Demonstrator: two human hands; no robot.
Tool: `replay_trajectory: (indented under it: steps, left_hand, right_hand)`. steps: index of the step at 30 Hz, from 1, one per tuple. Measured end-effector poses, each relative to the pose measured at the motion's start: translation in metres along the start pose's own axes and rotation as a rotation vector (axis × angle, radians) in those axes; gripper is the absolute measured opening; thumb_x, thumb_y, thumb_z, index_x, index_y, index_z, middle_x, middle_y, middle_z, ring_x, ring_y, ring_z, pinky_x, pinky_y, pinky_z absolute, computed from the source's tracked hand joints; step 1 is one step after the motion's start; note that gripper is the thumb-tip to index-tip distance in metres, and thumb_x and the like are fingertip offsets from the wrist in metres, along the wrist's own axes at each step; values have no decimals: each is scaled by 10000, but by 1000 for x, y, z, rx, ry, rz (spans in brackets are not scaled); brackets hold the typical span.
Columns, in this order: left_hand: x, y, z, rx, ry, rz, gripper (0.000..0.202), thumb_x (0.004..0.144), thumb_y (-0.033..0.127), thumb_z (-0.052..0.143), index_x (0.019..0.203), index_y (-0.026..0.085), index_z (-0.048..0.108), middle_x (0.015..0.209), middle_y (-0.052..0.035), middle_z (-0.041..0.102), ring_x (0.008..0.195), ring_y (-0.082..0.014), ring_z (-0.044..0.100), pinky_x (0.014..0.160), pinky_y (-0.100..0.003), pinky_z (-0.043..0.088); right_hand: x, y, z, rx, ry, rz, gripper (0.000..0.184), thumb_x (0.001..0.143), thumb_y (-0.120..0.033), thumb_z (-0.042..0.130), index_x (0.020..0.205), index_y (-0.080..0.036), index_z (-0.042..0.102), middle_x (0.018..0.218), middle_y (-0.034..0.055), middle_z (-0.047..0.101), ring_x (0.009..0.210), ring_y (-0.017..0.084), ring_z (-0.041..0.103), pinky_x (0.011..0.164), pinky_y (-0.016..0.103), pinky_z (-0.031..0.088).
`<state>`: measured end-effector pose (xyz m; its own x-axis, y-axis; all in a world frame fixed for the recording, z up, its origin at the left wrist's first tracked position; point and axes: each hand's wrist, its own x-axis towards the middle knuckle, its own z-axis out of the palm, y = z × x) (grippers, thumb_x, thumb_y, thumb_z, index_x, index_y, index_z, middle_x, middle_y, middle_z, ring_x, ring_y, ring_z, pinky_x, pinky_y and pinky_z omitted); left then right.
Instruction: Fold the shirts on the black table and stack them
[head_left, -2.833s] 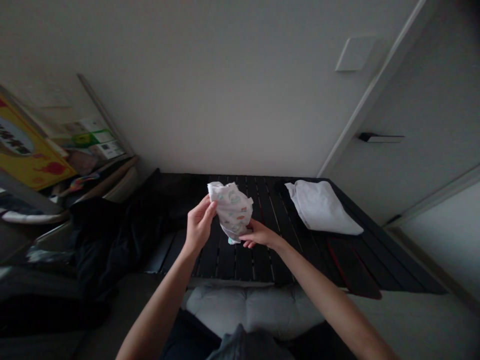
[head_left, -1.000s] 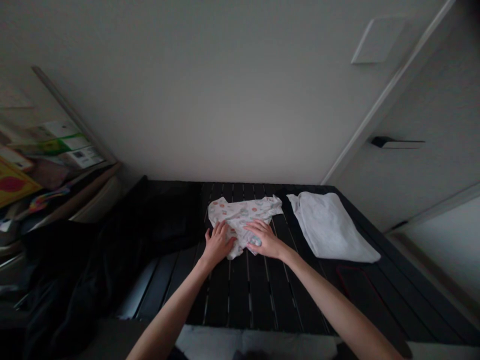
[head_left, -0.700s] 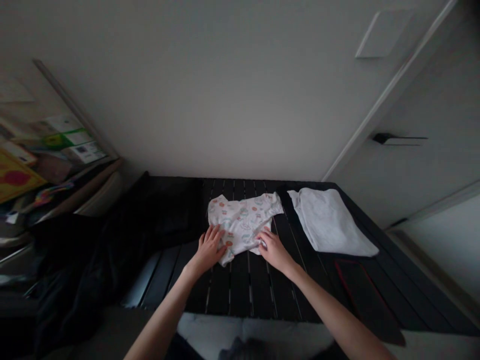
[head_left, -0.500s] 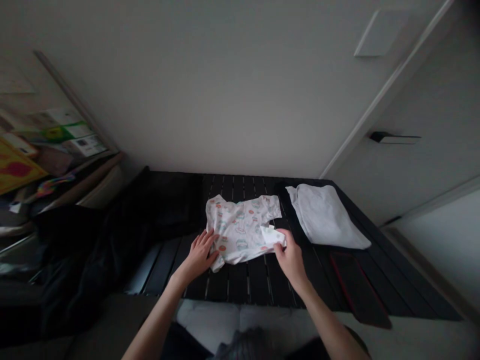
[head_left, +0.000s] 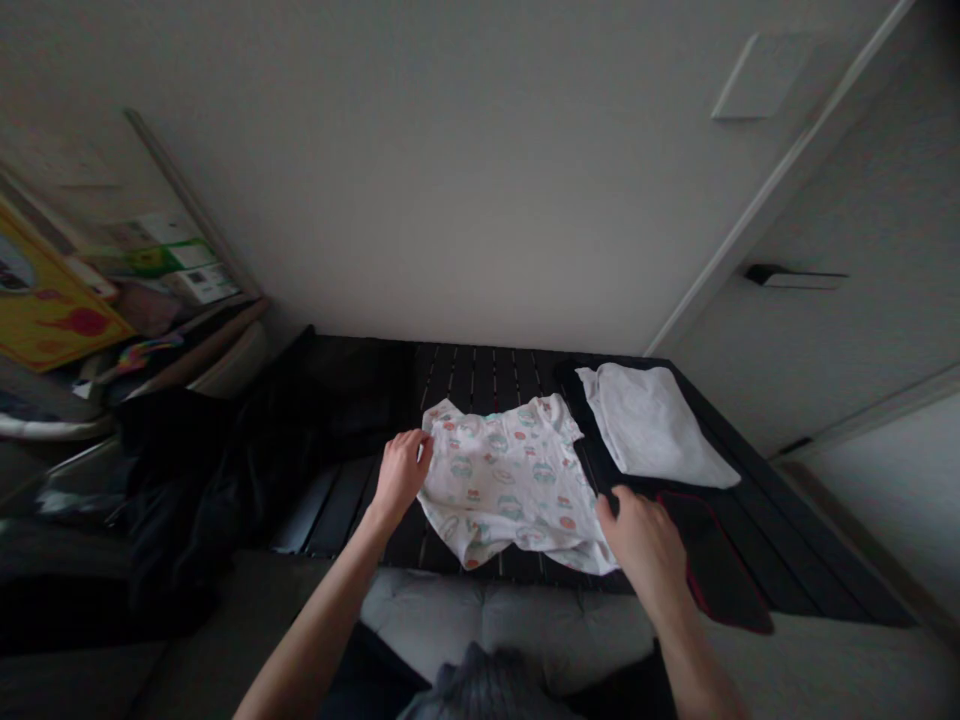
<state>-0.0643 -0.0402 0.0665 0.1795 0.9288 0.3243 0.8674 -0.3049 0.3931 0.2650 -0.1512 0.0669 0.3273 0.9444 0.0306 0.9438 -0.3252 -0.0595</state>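
Note:
A white baby romper [head_left: 502, 480] with a small coloured print lies spread on the black slatted table [head_left: 360, 510]. Its leg end points toward me, and the short-sleeved end is farther off. At its left edge my left hand [head_left: 403, 470] has its fingers curled in, closed on the cloth near the sleeve. My right hand [head_left: 643, 535] is beside the lower right corner, thumb and forefinger apart. The cloth passes close by or under that thumb; whether they touch is hard to tell.
Folded white cloth [head_left: 652, 425] lies on a dark piece at the right. In front of it is a dark phone-like slab with a red edge [head_left: 716, 565]. Black fabric [head_left: 225, 470] covers the left side. A grey cushion [head_left: 495, 610] is at the near edge.
The right side of the romper, bunched and folded over before, is now spread out flat. My right hand has moved right and toward me; my left hand has moved slightly up and curled.

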Motion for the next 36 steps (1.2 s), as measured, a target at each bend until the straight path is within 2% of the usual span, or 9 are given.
replay_trajectory:
  steps: [4,7,11,14,18,23,30,33,36]
  left_hand:
    - [44,0,17,26,12,31,199,928,235,448,998,190,630,1017,-77,679,978,-225,594,855,-328,426]
    - [73,-7,37,102,-108,34,267,915,205,452,1124,201,618,1151,-81,655,1102,-243,543,910,-350,398]
    - [100,-21,61,159,-235,54,397,879,161,491,1259,242,572,1292,-59,595,1270,-271,404,1004,-407,318]
    - [111,-30,71,180,-296,63,411,819,202,606,1222,283,601,1287,-58,588,1295,-317,345,1013,-469,277]
    - [120,-35,73,211,-338,57,234,795,242,638,1027,253,669,1178,-85,609,1232,-317,376,998,-485,259]
    - [130,-36,66,226,-255,-33,209,838,196,537,1038,196,598,1224,-127,578,1258,-296,355,1008,-469,237]
    - [168,-40,57,164,-123,-257,273,933,205,365,1177,135,466,1007,-156,668,1072,-279,580,959,-435,316]
    - [184,-41,58,114,-71,-352,323,961,199,281,1259,138,389,1071,-164,651,1013,-247,623,868,-356,401]
    - [188,-40,63,75,-9,-378,425,950,233,344,1362,163,268,1276,-172,552,1130,-238,568,874,-334,423]
  right_hand:
    - [47,-15,-10,63,108,-119,264,919,-275,435,1008,-158,654,900,120,684,903,233,634,758,295,427]
    - [80,-32,-2,82,102,-209,244,915,-238,444,996,-172,664,946,109,673,934,218,617,784,276,415]
    - [126,-53,18,73,52,-285,289,912,-192,438,1118,-170,639,1081,111,645,1020,211,586,836,258,404]
    - [162,-65,33,58,30,-332,361,928,-147,387,1228,-175,585,1211,107,598,1092,191,550,883,240,388]
    - [196,-71,48,29,24,-327,363,943,-171,381,1255,-143,563,1257,146,573,1133,225,504,870,282,395]
    - [216,-65,48,10,52,-309,267,921,-148,410,1032,-106,650,1074,174,634,1101,258,473,863,320,367]
    - [247,-56,22,70,279,-157,293,921,-110,359,1089,-82,598,1108,192,593,1097,266,457,873,343,327]
    - [253,-57,17,103,315,-93,312,935,-127,342,1125,-72,584,1133,202,575,1081,268,474,864,348,335]
    - [246,-61,20,131,321,-102,357,931,-151,382,1251,-66,516,1224,207,530,1093,263,479,871,346,347]
